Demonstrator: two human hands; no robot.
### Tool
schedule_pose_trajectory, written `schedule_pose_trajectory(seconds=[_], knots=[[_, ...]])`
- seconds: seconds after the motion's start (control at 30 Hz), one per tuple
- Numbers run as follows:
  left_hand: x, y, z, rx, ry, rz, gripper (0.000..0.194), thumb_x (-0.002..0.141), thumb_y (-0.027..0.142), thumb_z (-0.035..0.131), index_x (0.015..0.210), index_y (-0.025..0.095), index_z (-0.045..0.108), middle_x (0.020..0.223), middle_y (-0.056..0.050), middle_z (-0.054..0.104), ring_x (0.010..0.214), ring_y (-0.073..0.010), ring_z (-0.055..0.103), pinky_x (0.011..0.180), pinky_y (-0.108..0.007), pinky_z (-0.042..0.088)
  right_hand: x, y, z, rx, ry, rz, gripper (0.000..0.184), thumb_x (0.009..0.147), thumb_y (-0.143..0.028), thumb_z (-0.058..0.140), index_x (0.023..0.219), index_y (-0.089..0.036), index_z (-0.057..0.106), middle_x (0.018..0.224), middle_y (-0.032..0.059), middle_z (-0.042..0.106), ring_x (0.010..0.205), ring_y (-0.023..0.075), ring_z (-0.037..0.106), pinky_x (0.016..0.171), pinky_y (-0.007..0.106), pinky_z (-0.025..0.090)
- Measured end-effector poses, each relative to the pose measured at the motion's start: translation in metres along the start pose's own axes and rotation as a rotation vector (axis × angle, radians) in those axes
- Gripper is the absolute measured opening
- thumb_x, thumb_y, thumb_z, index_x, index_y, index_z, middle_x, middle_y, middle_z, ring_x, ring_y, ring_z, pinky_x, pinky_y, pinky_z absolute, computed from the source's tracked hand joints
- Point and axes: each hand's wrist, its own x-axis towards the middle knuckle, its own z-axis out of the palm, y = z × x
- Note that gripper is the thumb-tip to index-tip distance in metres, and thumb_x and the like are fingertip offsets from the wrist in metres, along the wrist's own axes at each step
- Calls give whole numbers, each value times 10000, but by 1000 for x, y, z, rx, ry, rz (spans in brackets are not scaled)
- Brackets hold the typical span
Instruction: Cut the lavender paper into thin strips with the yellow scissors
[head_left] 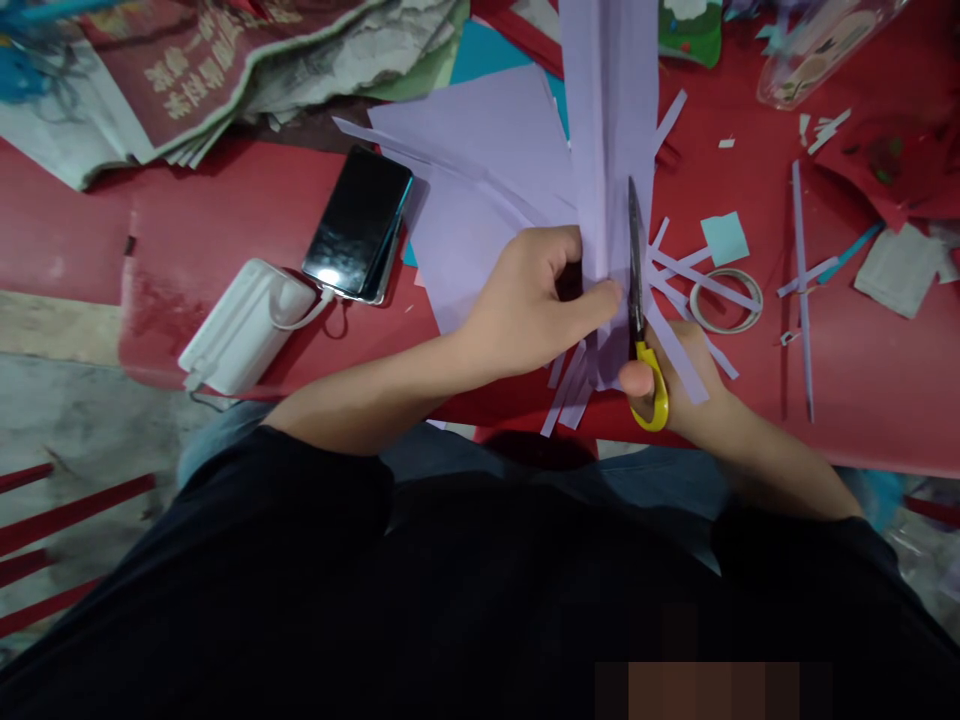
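My left hand [536, 300] pinches a long folded sheet of purple paper [611, 130] near its lower end, thumb on top. Wrapped around the yellow handles of a pair of scissors [637, 270] is my right hand [679, 365], with the thumb through one loop. The dark blades point away from me and lie along the paper's right part. Cut purple strips [679, 350] fan out over and beside my right hand, and more strips hang below the paper. Another purple sheet [480, 140] lies flat under my left hand.
On the red table [225, 200], a phone [360, 220] and a white power bank [244, 325] joined by a cable sit at left. A tape roll [726, 300], a light blue paper square [725, 238] and scraps lie right. Newspapers [202, 70] are piled at the far left.
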Motion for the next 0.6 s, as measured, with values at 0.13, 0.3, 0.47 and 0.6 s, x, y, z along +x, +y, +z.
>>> schedule_pose_trajectory(seconds=[0.13,0.3,0.47,0.6], knots=[[-1,1,0,-40,-3,-21,261,920,286,775,739,220,600,651,16,537,576,-118,498,496,-296,341,0,-2,2,-7,115,-42,765,947,-970,394,667,-281,215,530,-82,216,484,70,134,489,324,115],[5,-5,-2,-119,-8,39,274,905,398,817,771,229,648,706,-2,583,633,-139,525,546,-327,395,0,-1,2,48,79,-39,749,965,-947,408,678,-272,258,531,-80,251,490,69,164,494,322,136],[20,-14,-7,-297,192,138,279,876,502,865,853,277,701,671,22,593,545,-123,479,465,-338,379,2,-5,0,26,-10,0,807,896,-1033,315,648,-274,202,518,-80,192,483,72,161,499,329,128],[28,-16,-13,-267,252,157,374,877,600,858,772,292,673,603,24,598,485,-120,493,407,-355,361,4,-5,2,0,-55,12,812,868,-1061,250,669,-274,219,510,-72,240,469,81,223,509,326,148]])
